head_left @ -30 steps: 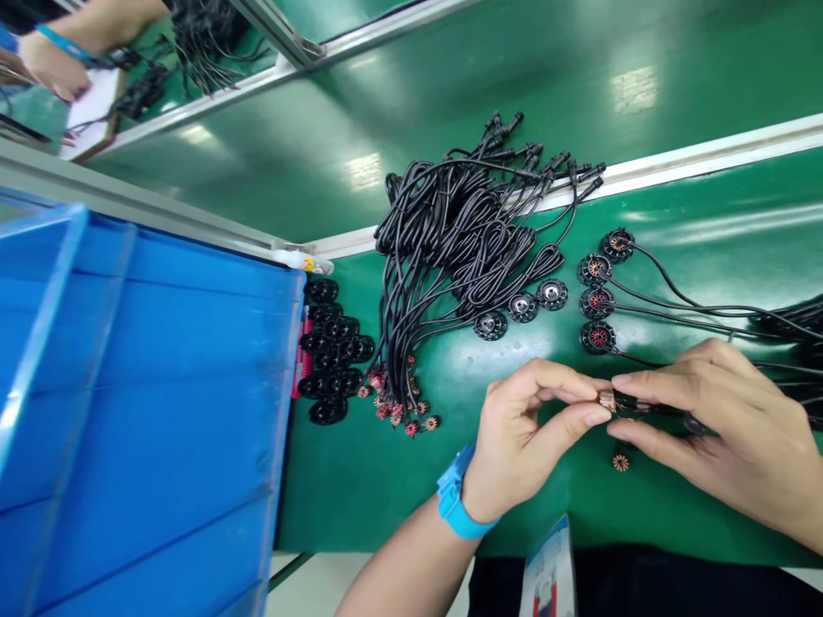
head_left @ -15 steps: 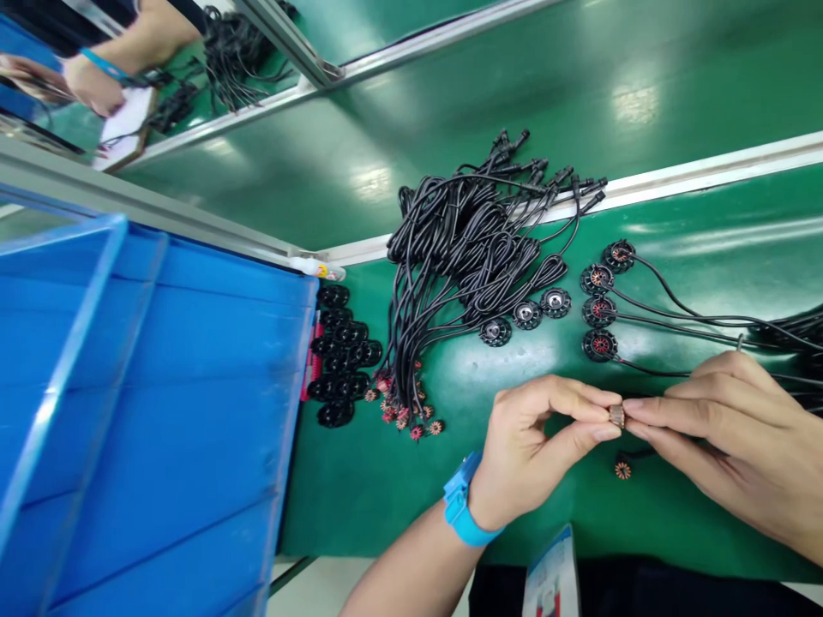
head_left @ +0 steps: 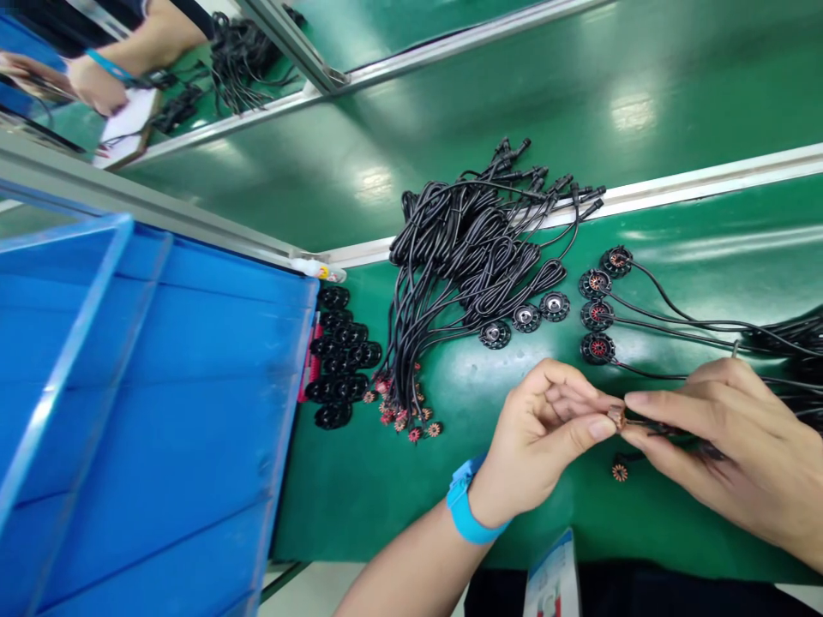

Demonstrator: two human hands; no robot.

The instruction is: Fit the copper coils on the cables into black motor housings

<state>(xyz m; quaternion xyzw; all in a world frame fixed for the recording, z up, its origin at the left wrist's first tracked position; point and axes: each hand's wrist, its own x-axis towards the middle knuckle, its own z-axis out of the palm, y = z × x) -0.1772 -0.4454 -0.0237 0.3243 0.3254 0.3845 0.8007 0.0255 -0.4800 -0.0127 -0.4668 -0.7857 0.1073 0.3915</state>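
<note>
My left hand [head_left: 546, 437], with a blue wrist strap [head_left: 472, 506], pinches a small copper-wound motor stator [head_left: 616, 417] between thumb and fingers. My right hand [head_left: 733, 446] is closed just to the right of it, fingertips at the stator and the dark cable [head_left: 652, 424] running from it. Past the knuckles of that hand sticks a thin metal tip [head_left: 736, 347]; the rest of it is hidden. Below the fingers, another wound stator [head_left: 620, 472] lies on the green table. Beyond my hands sit several black round housings [head_left: 597, 348] with stators in them and cables attached.
A bundle of black cables [head_left: 463, 248] with stators at the ends lies mid-table. Three black housings [head_left: 527, 317] sit beside it. Black parts [head_left: 340, 351] stand along a large blue bin [head_left: 193, 428]. A co-worker's arm [head_left: 147, 51] shows at upper left.
My left fingers have shifted and uncurled a little around the stator, which has tilted. My right fingertips have parted slightly, baring the cable between them.
</note>
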